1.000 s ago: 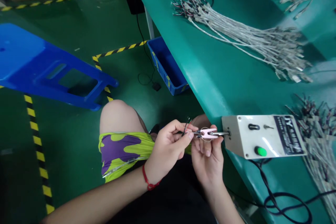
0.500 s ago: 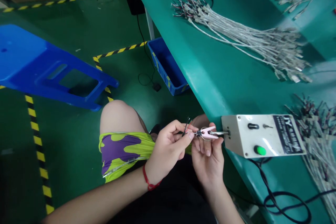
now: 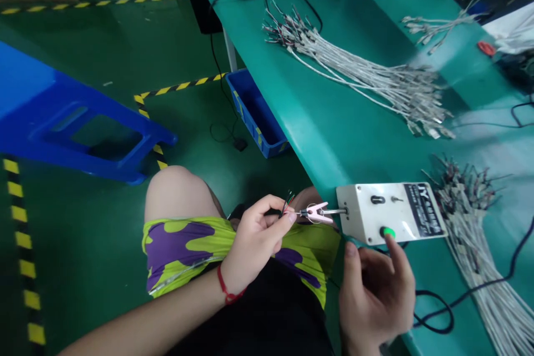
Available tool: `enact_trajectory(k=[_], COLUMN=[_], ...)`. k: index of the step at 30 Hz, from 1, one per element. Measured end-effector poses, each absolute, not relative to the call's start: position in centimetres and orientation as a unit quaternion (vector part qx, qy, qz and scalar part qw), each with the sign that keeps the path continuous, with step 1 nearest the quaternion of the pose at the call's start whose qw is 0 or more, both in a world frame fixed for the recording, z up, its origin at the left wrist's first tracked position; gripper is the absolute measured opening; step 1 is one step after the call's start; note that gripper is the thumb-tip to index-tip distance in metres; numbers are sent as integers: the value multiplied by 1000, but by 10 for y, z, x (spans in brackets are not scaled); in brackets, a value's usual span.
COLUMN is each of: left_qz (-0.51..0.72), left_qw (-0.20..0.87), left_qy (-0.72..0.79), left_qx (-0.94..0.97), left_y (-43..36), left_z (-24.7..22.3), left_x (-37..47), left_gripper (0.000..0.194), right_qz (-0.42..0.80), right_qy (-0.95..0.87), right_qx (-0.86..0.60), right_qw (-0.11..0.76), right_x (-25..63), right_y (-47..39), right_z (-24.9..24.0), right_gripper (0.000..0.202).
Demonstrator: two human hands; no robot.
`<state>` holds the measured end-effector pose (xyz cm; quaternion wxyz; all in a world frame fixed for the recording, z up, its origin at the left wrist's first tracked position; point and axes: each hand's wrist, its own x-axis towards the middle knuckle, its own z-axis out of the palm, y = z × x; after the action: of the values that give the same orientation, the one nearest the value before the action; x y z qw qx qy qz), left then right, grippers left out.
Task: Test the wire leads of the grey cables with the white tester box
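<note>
My left hand (image 3: 261,236), with a red cord round its wrist, pinches a cable end with thin black, red and green wires (image 3: 288,200). Just right of those fingertips, a pink clip (image 3: 317,212) grips the wires at the end of a metal shaft. The shaft comes out of a white box (image 3: 367,208) at the table edge. My right hand (image 3: 377,289) holds nothing; its index fingertip touches the green button (image 3: 389,232) on the box, and its thumb is apart from the fingers.
Two bundles of white cables, one upper (image 3: 354,67) and one at right (image 3: 479,245), lie on the green table (image 3: 308,117). A blue bin (image 3: 258,117) stands below its edge. A blue stool (image 3: 83,117) is at left. Black cords loop near the box.
My right hand has left the pink clip and moved right to the green button. My left hand still holds the wires. The whole view has shifted slightly.
</note>
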<state>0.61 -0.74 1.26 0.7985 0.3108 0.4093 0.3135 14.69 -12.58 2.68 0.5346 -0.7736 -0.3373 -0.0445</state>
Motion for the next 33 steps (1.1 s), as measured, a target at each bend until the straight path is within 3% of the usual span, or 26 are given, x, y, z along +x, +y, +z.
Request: enact_trajectory(k=[5, 11, 15, 17, 19, 33], left_qz=[319, 338, 339, 327, 311, 281], left_qw=[798, 791, 803, 812, 823, 844], left_qy=[404, 405, 386, 372, 358, 326], left_qx=[314, 311, 303, 308, 313, 321], left_y=[-7, -3, -8, -12, -16, -24], left_z=[12, 20, 31, 36, 40, 51], left_x=[5, -2, -11, -15, -18, -27], left_gripper=[21, 22, 21, 19, 17, 15], right_qz=[-59, -22, 213, 359, 430, 429], right_qy=[-301, -247, -204, -203, -205, -210], right_qx=[-794, -777, -754, -704, -655, -609], right_qw=[524, 579, 587, 578, 587, 633], right_x=[156, 138, 120, 113, 108, 103], right_y=[-112, -117, -121, -117, -111, -108], right_z=[33, 40, 33, 30, 29, 39], right_gripper=[62, 54, 30, 27, 25, 9])
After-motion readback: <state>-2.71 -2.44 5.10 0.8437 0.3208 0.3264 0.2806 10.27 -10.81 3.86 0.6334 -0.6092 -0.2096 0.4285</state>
